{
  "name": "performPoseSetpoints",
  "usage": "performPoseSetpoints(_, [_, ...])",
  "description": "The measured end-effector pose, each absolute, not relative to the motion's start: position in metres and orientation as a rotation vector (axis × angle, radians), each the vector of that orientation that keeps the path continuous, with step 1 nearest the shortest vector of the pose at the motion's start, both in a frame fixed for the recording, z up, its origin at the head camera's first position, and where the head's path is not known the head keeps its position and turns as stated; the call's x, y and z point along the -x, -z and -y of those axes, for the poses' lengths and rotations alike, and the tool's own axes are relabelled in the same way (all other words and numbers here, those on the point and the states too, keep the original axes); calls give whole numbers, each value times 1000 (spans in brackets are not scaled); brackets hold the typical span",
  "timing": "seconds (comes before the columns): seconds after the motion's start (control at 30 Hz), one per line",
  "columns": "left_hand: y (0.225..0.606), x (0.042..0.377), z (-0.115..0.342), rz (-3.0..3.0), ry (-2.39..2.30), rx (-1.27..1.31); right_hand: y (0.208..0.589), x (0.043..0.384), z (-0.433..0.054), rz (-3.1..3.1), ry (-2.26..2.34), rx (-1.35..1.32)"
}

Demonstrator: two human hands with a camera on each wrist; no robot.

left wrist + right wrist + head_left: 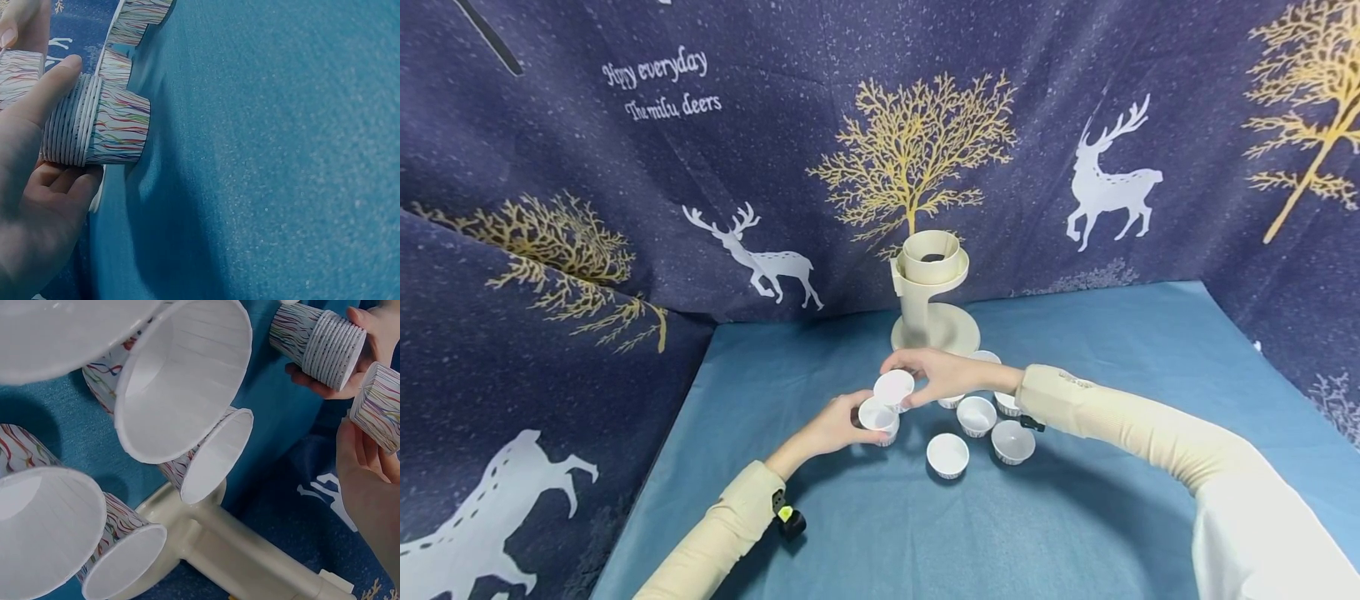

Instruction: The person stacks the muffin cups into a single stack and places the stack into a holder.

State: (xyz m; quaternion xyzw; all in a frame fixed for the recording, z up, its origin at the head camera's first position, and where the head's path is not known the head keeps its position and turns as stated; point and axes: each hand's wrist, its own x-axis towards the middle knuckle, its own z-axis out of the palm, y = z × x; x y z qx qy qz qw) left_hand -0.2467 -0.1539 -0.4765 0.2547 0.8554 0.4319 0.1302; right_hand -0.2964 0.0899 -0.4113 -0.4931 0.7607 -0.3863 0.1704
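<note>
My left hand grips a stack of nested white paper baking cups, fingers and thumb round the stacked rims. Colourful wavy lines run over the outside of the end cup. Just above and to the right of the stack, my right hand pinches one more paper baking cup. That cup is apart from the stack in the right wrist view; in the head view the two overlap. Several loose baking cups stand mouth up on the blue cloth, some partly hidden under the right forearm.
A cream-coloured stand with a round base and a ring-shaped holder rises behind the cups, near the back edge of the blue table. A dark curtain with deer and trees hangs behind and to the left.
</note>
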Motion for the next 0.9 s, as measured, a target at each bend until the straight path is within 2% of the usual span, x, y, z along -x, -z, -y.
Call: performPoseSetpoints(0.9, [476,245,155,-2459,-1301,-752,410,291,-81,-2084,1111,1466])
